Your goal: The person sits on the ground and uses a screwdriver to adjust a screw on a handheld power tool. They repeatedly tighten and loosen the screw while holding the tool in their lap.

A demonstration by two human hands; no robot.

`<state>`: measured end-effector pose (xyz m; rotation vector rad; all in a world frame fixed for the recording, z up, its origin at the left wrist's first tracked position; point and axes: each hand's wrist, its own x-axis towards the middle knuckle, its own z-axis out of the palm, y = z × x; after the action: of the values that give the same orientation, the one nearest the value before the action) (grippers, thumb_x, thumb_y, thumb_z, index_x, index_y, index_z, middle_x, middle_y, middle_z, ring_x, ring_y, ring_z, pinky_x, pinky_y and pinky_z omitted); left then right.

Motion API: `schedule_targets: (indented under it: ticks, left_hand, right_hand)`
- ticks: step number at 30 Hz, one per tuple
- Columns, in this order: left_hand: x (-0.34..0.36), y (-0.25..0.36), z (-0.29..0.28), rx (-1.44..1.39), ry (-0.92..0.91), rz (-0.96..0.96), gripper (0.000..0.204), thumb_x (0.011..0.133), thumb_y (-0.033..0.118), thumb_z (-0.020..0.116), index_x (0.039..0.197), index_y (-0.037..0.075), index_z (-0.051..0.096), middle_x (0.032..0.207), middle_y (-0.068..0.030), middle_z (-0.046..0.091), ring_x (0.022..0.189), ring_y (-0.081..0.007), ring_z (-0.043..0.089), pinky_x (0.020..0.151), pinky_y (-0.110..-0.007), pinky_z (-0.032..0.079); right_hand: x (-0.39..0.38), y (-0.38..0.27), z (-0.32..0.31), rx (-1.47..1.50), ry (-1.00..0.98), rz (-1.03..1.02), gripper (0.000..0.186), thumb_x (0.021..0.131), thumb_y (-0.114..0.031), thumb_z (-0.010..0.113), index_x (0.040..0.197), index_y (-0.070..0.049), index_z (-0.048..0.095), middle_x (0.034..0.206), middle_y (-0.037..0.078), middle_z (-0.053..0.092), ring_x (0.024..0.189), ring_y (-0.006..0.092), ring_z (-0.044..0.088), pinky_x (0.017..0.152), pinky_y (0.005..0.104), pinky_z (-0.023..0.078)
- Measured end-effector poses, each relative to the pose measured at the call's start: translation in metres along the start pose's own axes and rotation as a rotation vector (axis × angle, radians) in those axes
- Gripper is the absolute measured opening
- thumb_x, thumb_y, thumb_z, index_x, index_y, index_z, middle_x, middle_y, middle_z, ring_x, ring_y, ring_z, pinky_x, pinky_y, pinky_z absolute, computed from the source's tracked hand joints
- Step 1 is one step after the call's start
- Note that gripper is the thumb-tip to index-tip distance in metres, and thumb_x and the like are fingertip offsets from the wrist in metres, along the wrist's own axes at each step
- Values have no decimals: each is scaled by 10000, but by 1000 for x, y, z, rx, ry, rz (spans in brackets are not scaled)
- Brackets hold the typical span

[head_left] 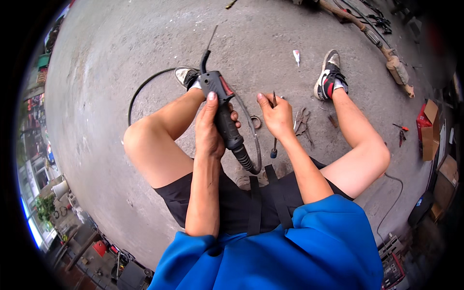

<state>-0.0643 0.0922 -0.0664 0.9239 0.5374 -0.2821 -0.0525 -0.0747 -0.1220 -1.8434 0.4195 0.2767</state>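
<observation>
My left hand [210,128] is wrapped round the black handle of a welding torch [223,111]. The torch has a red trigger, and its bent neck points up and away with a thin wire sticking out of the end. From the handle's lower end a dark cable [254,145] loops back up beside it. To the right, my right hand [279,116] is closed round a thin dark rod-like tool [275,145]. One pointed end shows above the fingers and a small dark blue end below; the middle is hidden in the hand. The two hands are apart.
On the concrete floor beyond my right hand lie worn pliers [302,121], a ring-shaped roll [256,122] and a small white tube [296,58]. A long pole-like machine [367,36] lies at far right. An open cardboard box [429,130] stands right, near an orange-handled tool [401,127].
</observation>
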Motion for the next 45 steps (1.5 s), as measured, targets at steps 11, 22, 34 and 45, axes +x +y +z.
schedule_targets:
  ticks: [11, 22, 34, 45]
  left_hand:
    - [45, 42, -11, -57, -223, 7, 481, 936, 352, 625, 1165, -45, 483, 1022, -133, 546, 880, -191, 513, 750, -306, 494]
    - [102, 54, 21, -114, -446, 24, 384, 930, 312, 617, 1066, -26, 495, 934, -96, 416, 793, -178, 467, 623, -299, 468]
    - [134, 28, 5, -141, -354, 14, 363, 1002, 290, 526, 1082, -59, 468, 915, -104, 418, 741, -160, 466, 576, -250, 441]
    - [126, 5, 28, -117, -113, 54, 317, 975, 337, 556, 1027, 29, 499, 897, -81, 470, 720, -178, 520, 555, -285, 482]
  right_hand:
    - [96, 193, -10, -416, 178, 403, 446, 923, -400, 589, 888, 22, 730, 900, 290, 687, 926, 435, 672, 827, 469, 514]
    - [99, 242, 3, -522, 22, 101, 466, 897, -433, 659, 973, 26, 688, 924, 248, 696, 909, 422, 668, 814, 455, 525]
    - [165, 260, -60, -555, 597, 142, 272, 895, -215, 650, 1107, -45, 667, 969, 204, 702, 889, 400, 669, 768, 454, 519]
    - [193, 253, -51, -808, 178, 477, 238, 953, -173, 487, 1070, 17, 568, 1016, 252, 691, 942, 370, 698, 818, 465, 566]
